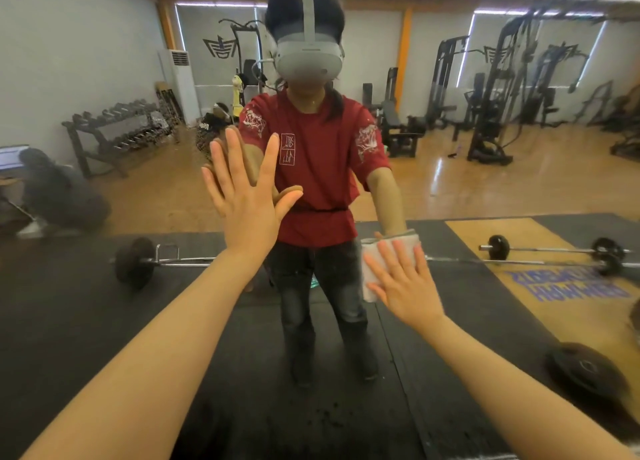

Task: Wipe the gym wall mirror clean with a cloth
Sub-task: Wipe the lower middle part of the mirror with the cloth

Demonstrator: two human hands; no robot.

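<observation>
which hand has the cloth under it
The right hand, the lower one: its straight fingers press the white cloth flat on the mirror. The left hand rests bare on the glass, higher up.

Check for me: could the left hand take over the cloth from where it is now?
Probably yes. The left hand lies flat and bare on the mirror, holding nothing, and the glass between it and the cloth under the right hand looks unobstructed.

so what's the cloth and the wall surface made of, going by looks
The cloth under the right hand looks like soft white terry or microfibre: folded, thick, matte, slightly fuzzy. The wall surface is a glass mirror: glossy, reflecting the gym sharply, with the left hand meeting its own reflection.
</observation>
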